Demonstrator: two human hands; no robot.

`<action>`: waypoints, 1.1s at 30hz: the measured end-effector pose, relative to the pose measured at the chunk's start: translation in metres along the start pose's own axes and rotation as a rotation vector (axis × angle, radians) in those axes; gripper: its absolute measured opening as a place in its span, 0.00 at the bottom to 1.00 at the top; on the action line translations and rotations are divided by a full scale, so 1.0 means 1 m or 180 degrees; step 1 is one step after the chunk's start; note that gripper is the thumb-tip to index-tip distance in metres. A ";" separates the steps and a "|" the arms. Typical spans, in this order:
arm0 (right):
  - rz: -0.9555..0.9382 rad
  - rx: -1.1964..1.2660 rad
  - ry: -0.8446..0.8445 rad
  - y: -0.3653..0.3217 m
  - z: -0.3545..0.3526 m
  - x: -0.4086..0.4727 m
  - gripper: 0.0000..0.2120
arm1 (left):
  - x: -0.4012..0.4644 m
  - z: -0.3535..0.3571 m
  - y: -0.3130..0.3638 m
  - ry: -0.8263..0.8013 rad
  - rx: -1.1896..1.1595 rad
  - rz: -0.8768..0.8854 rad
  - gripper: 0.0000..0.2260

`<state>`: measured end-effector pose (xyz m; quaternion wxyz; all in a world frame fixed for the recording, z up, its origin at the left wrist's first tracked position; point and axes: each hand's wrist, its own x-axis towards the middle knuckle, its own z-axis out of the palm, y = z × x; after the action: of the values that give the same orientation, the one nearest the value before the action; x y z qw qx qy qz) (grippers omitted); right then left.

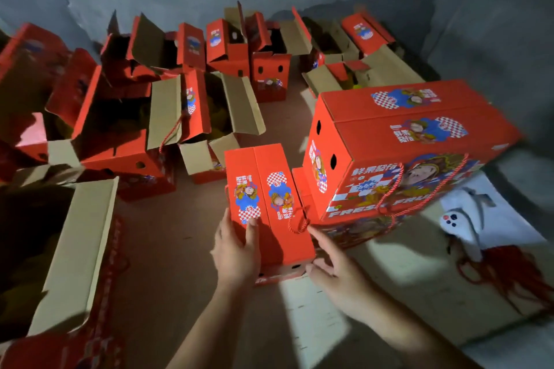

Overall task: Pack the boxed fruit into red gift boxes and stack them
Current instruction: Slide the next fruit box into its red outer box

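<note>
Closed gift box [269, 207]: stood on the floor [168, 249] at centre, top flaps shut, a red rope handle [298, 223] looped at its right edge.
Left hand [236, 249]: laid flat on the near left of the box top, fingers straight, nothing gripped.
Right hand [332, 269]: held against the box's near right corner, fingers spread; nothing is seen to be grasped.
Stacked boxes [398, 144]: a closed red box is set upon another, just right of the held box.
Open boxes [186, 99]: many are crowded behind and to the left, flaps raised.
White cloth [470, 219]: spread at right.
</note>
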<state>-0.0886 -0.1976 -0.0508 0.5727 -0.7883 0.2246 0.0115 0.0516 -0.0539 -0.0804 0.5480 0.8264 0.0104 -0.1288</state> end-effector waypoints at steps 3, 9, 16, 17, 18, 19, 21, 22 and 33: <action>0.0010 0.0195 0.1042 -0.005 -0.035 -0.003 0.16 | -0.013 -0.001 0.013 0.0475 0.0871 0.0233 0.29; -0.0306 0.0881 0.3242 0.015 -0.133 -0.009 0.08 | -0.018 0.023 0.077 -0.0323 0.0106 0.1132 0.16; -0.0007 0.1224 0.2258 0.016 -0.242 0.028 0.35 | -0.021 0.083 0.158 -0.1455 -0.1795 0.0208 0.28; -0.0179 0.1149 0.1960 0.015 -0.243 0.034 0.34 | -0.024 0.088 0.162 -0.1476 -0.1935 0.0068 0.29; -0.0340 0.1084 0.1818 0.013 -0.243 0.038 0.32 | -0.027 0.092 0.163 -0.1443 -0.2017 -0.0065 0.31; -0.0479 0.1041 0.1782 0.013 -0.242 0.041 0.31 | -0.029 0.096 0.163 -0.1369 -0.2081 -0.0162 0.31; -0.0744 0.0983 0.1723 0.016 -0.239 0.041 0.30 | -0.033 0.099 0.157 -0.1176 -0.2169 -0.0180 0.31; -0.0847 0.0955 0.1646 0.017 -0.238 0.041 0.31 | -0.035 0.096 0.154 -0.1092 -0.2190 -0.0134 0.31; -0.0544 0.0460 0.0681 0.052 -0.235 0.053 0.22 | -0.032 0.090 0.119 -0.0288 -0.1966 0.0104 0.25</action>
<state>-0.1165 -0.4417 -0.0308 0.5996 -0.7580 0.2166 -0.1376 0.0211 -0.1788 0.0020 0.7751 0.6142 0.0113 -0.1474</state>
